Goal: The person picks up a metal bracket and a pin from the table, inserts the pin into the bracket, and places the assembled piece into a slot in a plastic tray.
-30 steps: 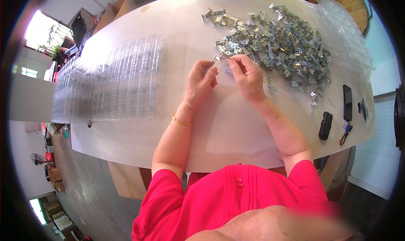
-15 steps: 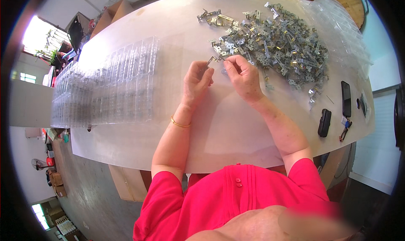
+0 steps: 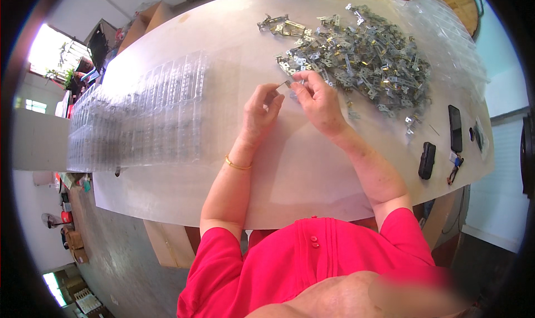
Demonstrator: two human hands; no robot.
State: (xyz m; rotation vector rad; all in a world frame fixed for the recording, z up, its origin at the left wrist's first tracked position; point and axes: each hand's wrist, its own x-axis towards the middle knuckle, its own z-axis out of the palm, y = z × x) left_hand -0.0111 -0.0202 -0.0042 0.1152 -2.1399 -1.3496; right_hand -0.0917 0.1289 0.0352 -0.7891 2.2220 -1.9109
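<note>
Between my two hands, over the middle of the table, is one small metal bracket (image 3: 283, 86). My left hand (image 3: 261, 111) pinches its left end between thumb and fingers. The fingertips of my right hand (image 3: 317, 102) close on its other end, partly covering it. Just beyond my right hand spreads a large heap of metal brackets (image 3: 368, 62), silver with some yellowish pieces. A few brackets (image 3: 284, 25) lie at the heap's far left edge.
Stacked clear plastic trays (image 3: 150, 112) stand on the table's left side. More clear plastic trays (image 3: 446, 39) lie at the far right. A phone (image 3: 456, 128), a black case (image 3: 427, 161) and keys (image 3: 455, 167) rest near the right edge. A thin metal pin (image 3: 434, 130) lies beside them.
The bracket between my hands has turned, and my right fingertips have shifted slightly left, closer to my left hand. The heap and the trays stay as they were.
</note>
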